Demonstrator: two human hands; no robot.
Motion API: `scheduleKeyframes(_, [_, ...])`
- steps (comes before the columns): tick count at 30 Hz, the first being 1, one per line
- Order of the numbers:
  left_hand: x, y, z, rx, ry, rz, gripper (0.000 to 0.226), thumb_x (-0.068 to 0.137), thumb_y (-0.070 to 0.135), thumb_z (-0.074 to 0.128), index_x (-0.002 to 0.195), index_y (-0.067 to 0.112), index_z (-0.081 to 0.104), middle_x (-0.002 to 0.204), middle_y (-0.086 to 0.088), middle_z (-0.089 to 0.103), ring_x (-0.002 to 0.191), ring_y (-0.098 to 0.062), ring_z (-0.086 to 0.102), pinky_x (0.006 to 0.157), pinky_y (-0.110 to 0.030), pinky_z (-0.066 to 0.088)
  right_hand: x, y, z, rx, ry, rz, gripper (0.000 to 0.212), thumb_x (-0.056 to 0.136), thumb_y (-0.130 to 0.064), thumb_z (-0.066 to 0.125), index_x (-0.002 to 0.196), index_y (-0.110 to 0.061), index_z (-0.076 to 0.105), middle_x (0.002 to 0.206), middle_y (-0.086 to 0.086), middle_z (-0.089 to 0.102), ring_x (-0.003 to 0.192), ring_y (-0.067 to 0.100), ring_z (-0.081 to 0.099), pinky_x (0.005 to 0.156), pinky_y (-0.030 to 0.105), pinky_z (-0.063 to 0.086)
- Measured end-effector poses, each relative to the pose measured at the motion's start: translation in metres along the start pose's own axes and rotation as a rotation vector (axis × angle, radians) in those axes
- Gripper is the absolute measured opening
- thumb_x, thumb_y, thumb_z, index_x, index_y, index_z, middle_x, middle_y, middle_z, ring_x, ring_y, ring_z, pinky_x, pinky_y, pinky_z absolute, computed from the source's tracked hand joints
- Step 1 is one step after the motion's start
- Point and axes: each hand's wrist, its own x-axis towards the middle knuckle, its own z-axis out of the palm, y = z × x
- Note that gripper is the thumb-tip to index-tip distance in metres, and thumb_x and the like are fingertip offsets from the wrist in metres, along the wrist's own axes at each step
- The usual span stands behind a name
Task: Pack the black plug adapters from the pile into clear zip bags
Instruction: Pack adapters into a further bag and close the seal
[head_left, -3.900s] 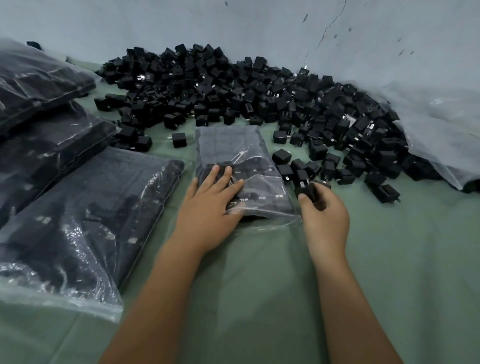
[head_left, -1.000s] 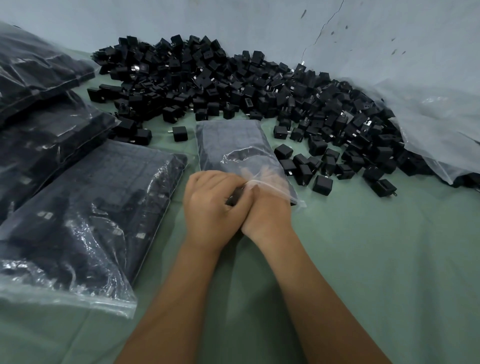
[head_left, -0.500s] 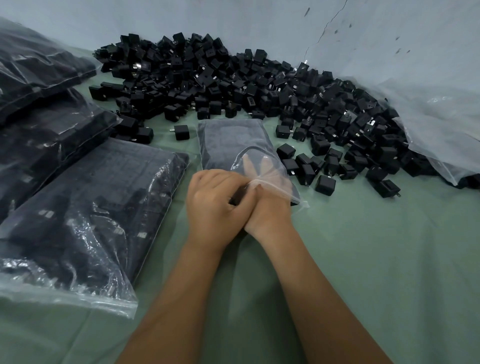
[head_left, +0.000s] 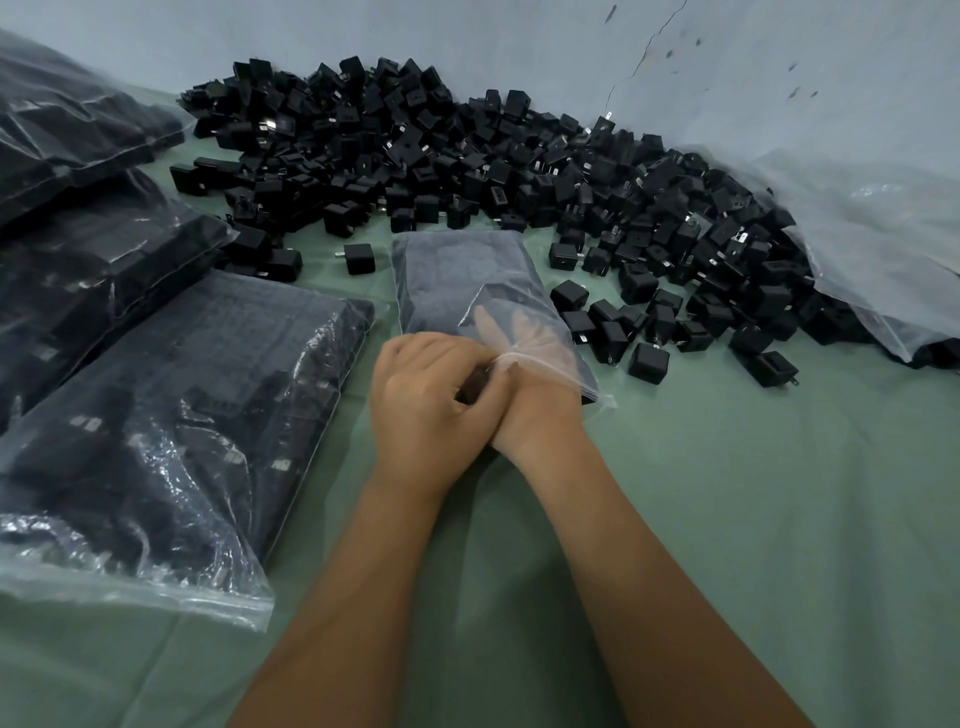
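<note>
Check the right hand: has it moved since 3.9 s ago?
Yes. It left the loose adapters beside the small bag and went left, into the bag's mouth; the right hand now sits against the left hand.

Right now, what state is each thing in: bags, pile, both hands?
Middle bag: mouth open, partly filled.
Left bags: full, lying flat.
Pile: loose, unpacked.
Left hand: curled, holding bag's mouth.
Right hand: fingers inside bag.
</note>
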Motion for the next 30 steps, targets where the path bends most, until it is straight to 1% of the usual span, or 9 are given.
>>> scheduleKeyframes(4, [0.000,0.001,0.000,0.001,-0.008,-0.013,0.013,0.080,0.016,0.073,0.068,0.011,0.072,0.071,0.002,0.070,0.073,-0.020,0.067,0.077,-0.038,0.047,-0.007,-0.003,-0.006,0.019,-0.016,0.006,0.036,0.092,-0.036,0.032,0.120,-0.022,0.050,0.126,0.007,0.057,0.123,0.026,0.047,0.109,0.040,0.030])
scheduleKeyframes(6, [0.001,0.002,-0.001,-0.009,-0.010,-0.019,0.014,0.080,0.016,0.073,0.068,0.011,0.072,0.071,0.002,0.070,0.073,-0.020,0.067,0.078,-0.039,0.047,-0.013,-0.004,-0.007,0.061,0.087,-0.007,0.022,0.092,-0.033,0.033,0.099,-0.024,0.051,0.113,0.003,0.059,0.117,0.025,0.050,0.105,0.038,0.033])
scheduleKeyframes(9, [0.001,0.002,-0.002,-0.008,-0.021,-0.029,0.013,0.080,0.015,0.074,0.067,0.011,0.071,0.070,0.003,0.070,0.072,-0.020,0.067,0.077,-0.038,0.047,-0.022,-0.008,-0.009,0.140,0.188,-0.048,0.024,0.092,-0.024,0.039,0.070,-0.023,0.032,0.093,0.000,0.056,0.103,0.024,0.055,0.094,0.034,0.038])
scheduleKeyframes(12, [0.000,0.002,-0.002,-0.003,-0.026,-0.032,0.013,0.079,0.014,0.075,0.066,0.011,0.071,0.069,0.003,0.069,0.071,-0.018,0.066,0.077,-0.036,0.046,-0.024,-0.009,-0.007,0.180,0.219,-0.093,0.010,0.090,-0.023,0.044,0.081,-0.026,0.042,0.105,0.004,0.060,0.106,0.025,0.054,0.091,0.037,0.042])
scheduleKeyframes(15, [-0.001,0.002,-0.004,-0.004,-0.066,-0.050,0.012,0.079,0.016,0.074,0.068,0.012,0.071,0.071,0.004,0.069,0.073,-0.018,0.065,0.078,-0.036,0.046,-0.032,-0.009,-0.003,0.228,0.327,-0.106,0.012,0.083,-0.015,0.056,0.076,-0.024,0.052,0.094,0.004,0.065,0.099,0.026,0.060,0.082,0.035,0.042])
scheduleKeyframes(20, [-0.002,0.003,-0.011,-0.010,-0.160,-0.064,0.008,0.082,0.018,0.069,0.077,0.013,0.073,0.081,0.004,0.071,0.081,-0.020,0.066,0.081,-0.048,0.047,-0.062,0.007,0.011,0.480,0.536,-0.201,0.027,0.085,-0.016,0.054,0.107,-0.012,0.068,0.109,0.004,0.069,0.105,0.022,0.061,0.098,0.041,0.046])
scheduleKeyframes(23, [-0.004,0.000,-0.017,0.032,-0.181,-0.092,0.016,0.081,0.018,0.064,0.090,0.011,0.075,0.092,-0.003,0.066,0.089,-0.024,0.060,0.082,-0.050,0.046,-0.087,0.017,0.019,0.409,0.808,-0.263,0.028,0.083,-0.014,0.049,0.098,-0.008,0.072,0.099,0.005,0.070,0.090,0.023,0.064,0.083,0.033,0.050])
scheduleKeyframes(25, [-0.008,0.000,-0.024,0.057,-0.208,-0.172,0.026,0.078,0.018,0.062,0.101,0.012,0.074,0.097,-0.002,0.054,0.093,-0.021,0.048,0.082,-0.043,0.044,-0.098,0.027,0.023,0.434,0.920,-0.166,0.028,0.079,-0.012,0.049,0.095,-0.008,0.071,0.096,0.006,0.067,0.086,0.023,0.059,0.074,0.030,0.048])
scheduleKeyframes(30, [-0.024,-0.006,-0.045,0.108,-0.372,-0.179,0.039,0.077,-0.008,0.065,0.105,0.017,0.073,0.088,0.007,0.045,0.088,-0.014,0.042,0.073,-0.028,0.037,-0.103,0.053,0.030,0.657,0.652,0.163,0.051,0.081,-0.001,0.056,0.129,-0.019,0.055,0.123,0.003,0.052,0.109,0.020,0.051,0.084,0.034,0.049])
